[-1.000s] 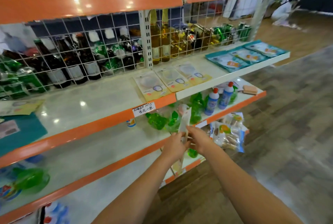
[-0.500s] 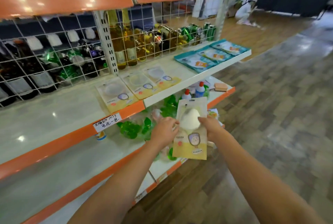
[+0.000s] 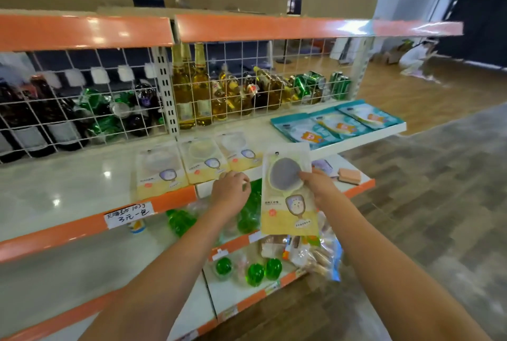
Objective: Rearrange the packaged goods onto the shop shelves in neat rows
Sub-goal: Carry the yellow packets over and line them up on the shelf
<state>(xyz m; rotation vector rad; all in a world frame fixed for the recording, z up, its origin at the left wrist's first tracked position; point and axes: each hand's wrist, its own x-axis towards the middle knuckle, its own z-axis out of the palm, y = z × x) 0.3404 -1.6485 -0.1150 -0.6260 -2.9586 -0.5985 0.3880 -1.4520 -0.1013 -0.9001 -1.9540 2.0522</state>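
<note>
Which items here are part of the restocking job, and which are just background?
In play:
- yellow packet, held by right hand
- left hand, holding nothing
- three matching packets in a row
- shelf

Background:
- teal packets
- bottles behind the grid
- pink sponge

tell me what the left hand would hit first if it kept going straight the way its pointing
Most likely the front edge of the middle yellow packet in the row on the shelf; the left hand points up and forward at it. Depth is hard to judge.
</note>
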